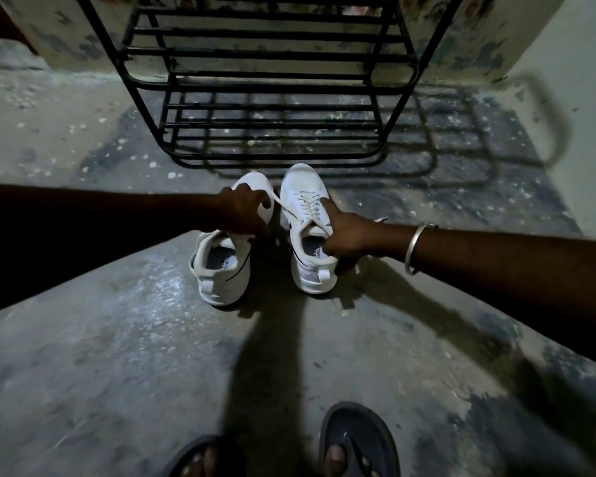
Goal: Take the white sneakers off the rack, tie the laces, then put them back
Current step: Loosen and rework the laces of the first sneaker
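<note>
Both white sneakers point(255, 235) sit on the floor point(117, 356) at centre frame, just below the empty black rack point(272, 98). The left hand point(241, 211) pinches a lace point(278, 201); the right hand point(348, 235) grips the right shoe's collar. Keep that shoe steady, draw both lace ends even, then knot. Sandalled feet point(355, 442) at bottom frame stay clear

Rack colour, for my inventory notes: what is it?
Black metal bars; the rack shows only in the head view.
</note>
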A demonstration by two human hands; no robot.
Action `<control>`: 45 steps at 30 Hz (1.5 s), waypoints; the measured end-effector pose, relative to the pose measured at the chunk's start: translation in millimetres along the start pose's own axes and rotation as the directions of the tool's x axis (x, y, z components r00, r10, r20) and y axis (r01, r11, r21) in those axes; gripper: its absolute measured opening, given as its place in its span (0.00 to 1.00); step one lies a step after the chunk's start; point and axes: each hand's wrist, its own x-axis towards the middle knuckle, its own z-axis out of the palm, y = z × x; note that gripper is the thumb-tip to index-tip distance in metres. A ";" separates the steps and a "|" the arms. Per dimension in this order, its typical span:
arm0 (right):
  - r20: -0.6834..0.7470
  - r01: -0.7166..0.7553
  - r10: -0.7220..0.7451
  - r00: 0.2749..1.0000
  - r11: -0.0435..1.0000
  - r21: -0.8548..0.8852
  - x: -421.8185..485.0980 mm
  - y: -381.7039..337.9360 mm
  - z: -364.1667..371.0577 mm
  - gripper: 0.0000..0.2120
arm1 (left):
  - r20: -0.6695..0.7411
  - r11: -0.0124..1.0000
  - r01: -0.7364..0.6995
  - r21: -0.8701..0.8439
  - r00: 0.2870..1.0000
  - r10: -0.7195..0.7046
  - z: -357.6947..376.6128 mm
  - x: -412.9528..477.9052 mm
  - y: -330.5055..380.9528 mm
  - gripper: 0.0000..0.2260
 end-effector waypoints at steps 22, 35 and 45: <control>-0.285 0.047 -0.073 0.956 0.994 -0.096 -18.6 31.6 29.5 0.17 | -0.008 0.977 0.154 -0.148 0.988 -0.157 15.3 -41.8 -55.8 0.15; -0.030 0.384 -0.449 0.893 0.795 -0.469 8.5 -61.7 32.5 0.28 | 0.130 0.925 0.192 -0.328 0.979 -0.157 -18.7 -54.6 -72.1 0.14; 0.024 0.452 -0.476 0.879 0.816 -0.360 21.1 -85.8 45.4 0.09 | 0.005 0.776 0.060 -0.628 0.997 -0.073 -42.7 -54.3 -84.0 0.16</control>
